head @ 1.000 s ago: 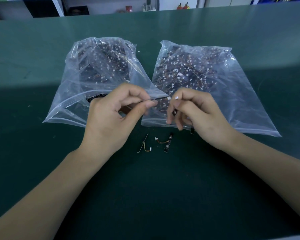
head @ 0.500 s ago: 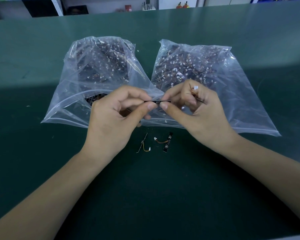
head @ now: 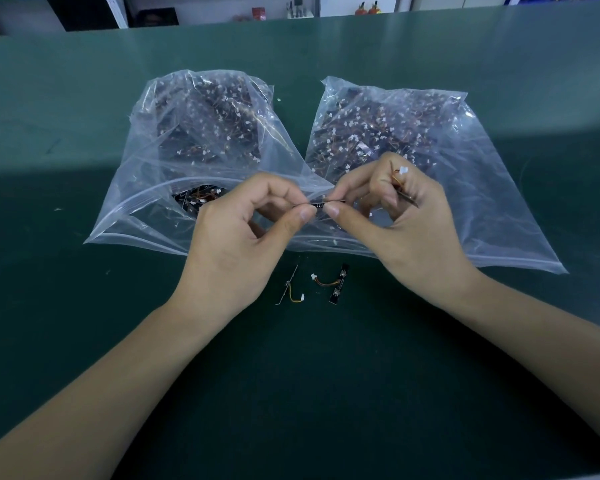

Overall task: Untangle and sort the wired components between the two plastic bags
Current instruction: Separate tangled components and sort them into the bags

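A dark green desk (head: 84, 341) carries two clear plastic bags, the left bag (head: 201, 140) and the right bag (head: 430, 140), both still packed with wired components, so most of the sorting looks undone. Two separated pieces, a thin strip with a yellow wire (head: 290, 289) and a black strip board (head: 338, 284), lie on the desk just before the bags. The left hand (head: 236, 244) and right hand (head: 406, 223) each pinch one end of a thin black strip (head: 321, 203) between thumb and forefinger; the right hand's other fingers (head: 400, 188) curl round another wired piece (head: 402, 173). How the held wires tangle is hidden.
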